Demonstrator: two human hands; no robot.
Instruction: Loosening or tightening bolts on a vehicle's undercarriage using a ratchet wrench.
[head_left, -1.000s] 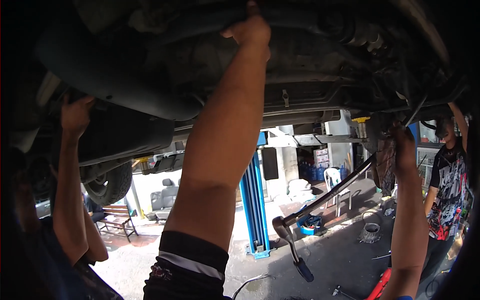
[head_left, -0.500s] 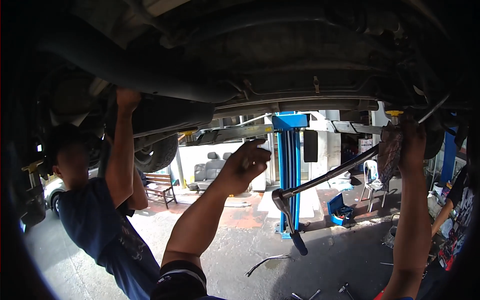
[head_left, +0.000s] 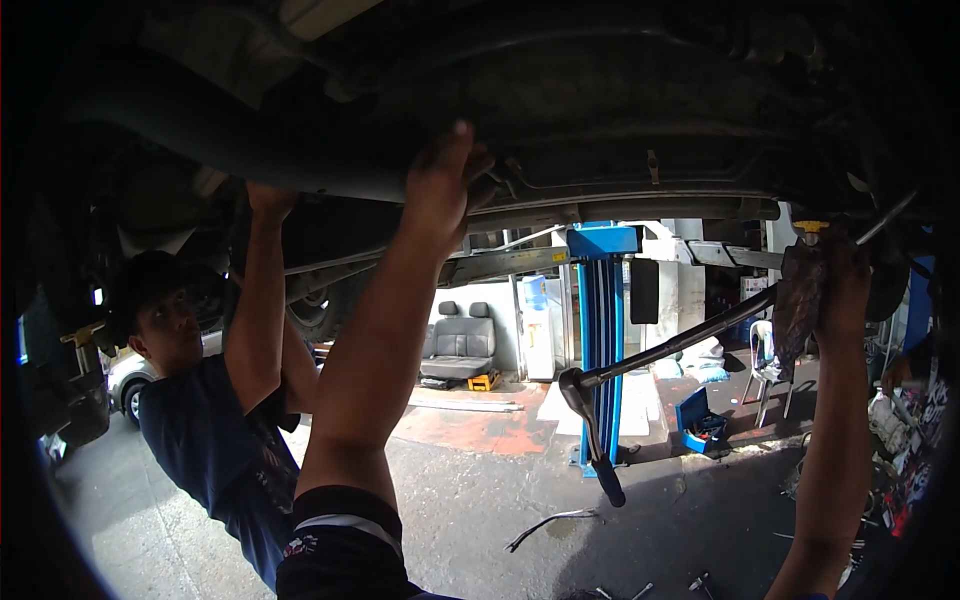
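Note:
My left hand (head_left: 440, 195) is raised at the dark pipe (head_left: 340, 172) under a lifted vehicle, fingers apart and nothing visible in it. Whether it touches the pipe I cannot tell. At the right, my right hand (head_left: 846, 290) reaches up into shade beside a crumpled brown sheet-like piece (head_left: 799, 300). Its fingers look curled, but what they hold is hidden. A ratchet (head_left: 590, 432) with a dark handle hangs down from the near end of a long extension bar (head_left: 690, 340). The bar's far end passes out of sight behind the brown piece.
Another person (head_left: 215, 430) stands at the left, arms raised to the underbody. A blue lift post (head_left: 602, 350) stands beyond the ratchet, with a blue toolbox (head_left: 700, 425) and white chair (head_left: 762, 365) to its right. A bent metal bar (head_left: 550, 522) lies on the floor.
My left hand has risen from below the underbody to the pipe. The view has shifted slightly. My right hand and the ratchet keep about the same place relative to each other.

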